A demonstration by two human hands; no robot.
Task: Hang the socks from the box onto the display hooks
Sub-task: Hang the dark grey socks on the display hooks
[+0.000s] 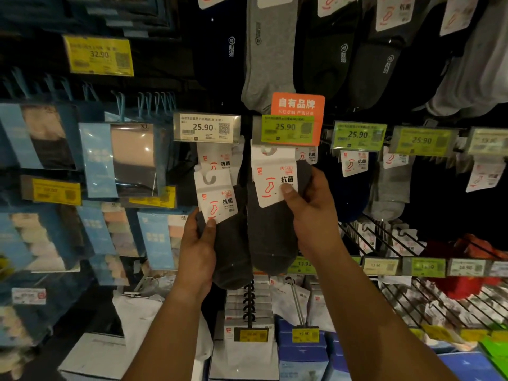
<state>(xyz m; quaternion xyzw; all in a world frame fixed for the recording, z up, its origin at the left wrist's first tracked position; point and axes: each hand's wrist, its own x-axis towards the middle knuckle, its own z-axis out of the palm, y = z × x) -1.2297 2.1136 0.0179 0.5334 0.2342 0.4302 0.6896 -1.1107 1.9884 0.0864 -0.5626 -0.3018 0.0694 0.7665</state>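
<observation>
Sock racks fill the background. Left hand [199, 250] pinches a dark sock pack [220, 215] at 7 o'clock of the orange sign [298, 105]; right hand [313, 213] grips another pack [272, 193] just below it.

Yellow price label [98, 55] reading 32.90, upper left. Orange brand sign [298, 104] above a green 25.90 label [287, 128]. Blue boxed garment packs [121, 158] hang left. Red socks [464, 270] lie on wire shelving [406, 306], lower right.
</observation>
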